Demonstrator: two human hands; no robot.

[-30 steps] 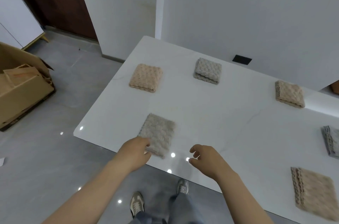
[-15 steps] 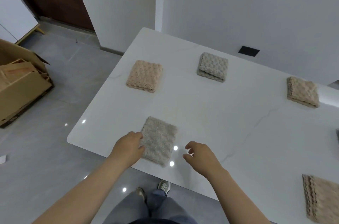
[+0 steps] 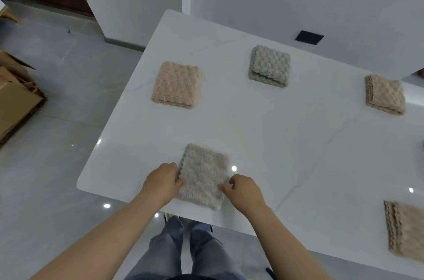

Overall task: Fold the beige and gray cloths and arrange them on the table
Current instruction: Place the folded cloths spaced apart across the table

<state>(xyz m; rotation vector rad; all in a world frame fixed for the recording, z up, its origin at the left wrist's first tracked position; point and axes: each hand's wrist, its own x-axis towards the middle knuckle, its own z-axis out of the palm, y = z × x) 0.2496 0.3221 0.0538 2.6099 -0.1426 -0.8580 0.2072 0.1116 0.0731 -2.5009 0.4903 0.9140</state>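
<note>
A folded gray cloth lies near the front left corner of the white table. My left hand grips its left edge with curled fingers. My right hand pinches its right edge. Farther back lie a folded beige cloth, a second folded gray cloth and another beige cloth. One more folded beige cloth sits at the front right.
A cardboard box stands on the floor to the left. A white wall runs behind the table, with a black socket low on it. My legs stand at the table's front edge.
My right hand has moved left from the bare table and taken hold of the gray cloth's right edge. The left hand kept hold of the left edge. The camera tilted down and closer.
</note>
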